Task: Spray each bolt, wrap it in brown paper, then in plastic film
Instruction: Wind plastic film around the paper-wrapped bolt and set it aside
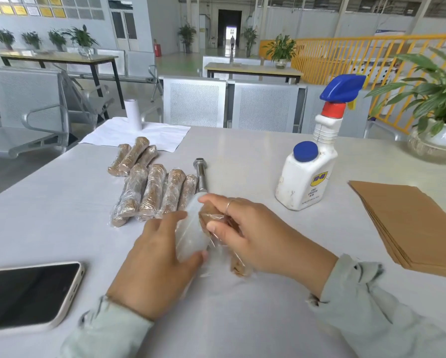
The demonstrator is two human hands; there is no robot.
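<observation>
Step in hand: a paper-wrapped bolt (216, 220) was being rolled into plastic film (191, 233), held just above the bench (61, 202).
Left hand (154, 262): fingers were curled round the film roll.
Right hand (253, 233): fingers were pinched on the bolt.
Technique: the film is judged best kept taut, overlapped, and both ends sealed.
Finished bundles (149, 187): these were laid beyond the hands.
Bare bolt (201, 175): it was left beside them, unsprayed by appearance.
Spray bottle (312, 156): it was stood to the right.
</observation>
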